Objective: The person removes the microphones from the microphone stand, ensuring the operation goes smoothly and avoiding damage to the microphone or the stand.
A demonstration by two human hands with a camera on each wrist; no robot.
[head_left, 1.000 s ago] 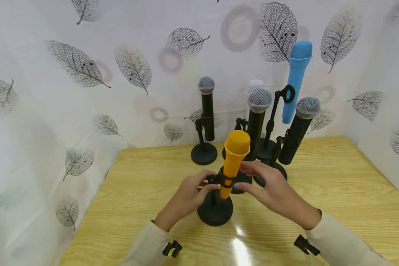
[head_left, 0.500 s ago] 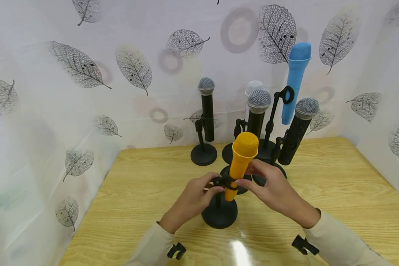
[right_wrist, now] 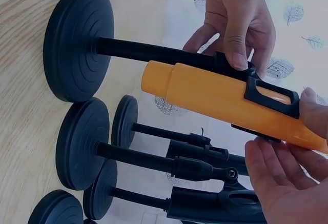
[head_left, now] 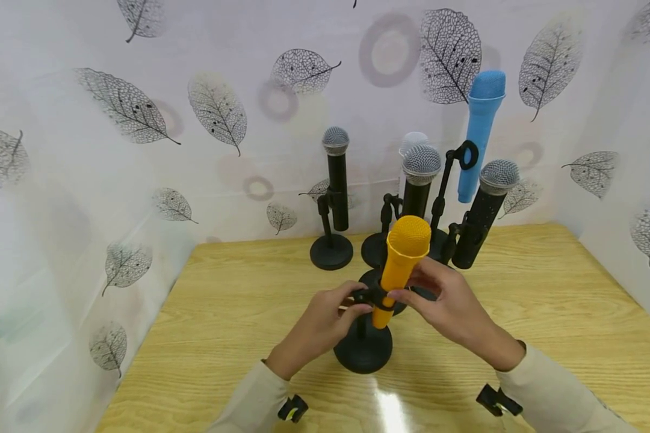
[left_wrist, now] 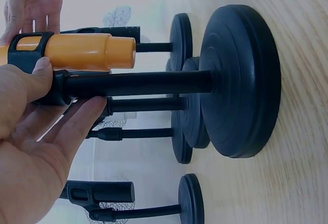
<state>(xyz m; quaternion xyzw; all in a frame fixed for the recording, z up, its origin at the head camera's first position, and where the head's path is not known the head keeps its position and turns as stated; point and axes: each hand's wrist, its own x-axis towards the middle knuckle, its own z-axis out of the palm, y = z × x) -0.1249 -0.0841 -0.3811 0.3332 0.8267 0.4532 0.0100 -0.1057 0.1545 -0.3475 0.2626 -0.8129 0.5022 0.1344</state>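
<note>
Left hand point(head_left: 325, 314) pinches stand point(head_left: 363, 350); right hand point(head_left: 452, 302) apparently grips orange microphone point(head_left: 397, 270); microphone between hands

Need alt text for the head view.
The left hand grips a black stand near its clip while the right hand pinches the orange-yellow microphone in that clip. Behind them, over a wooden table: three black microphones, a partly hidden white microphone and a blue microphone.
</note>
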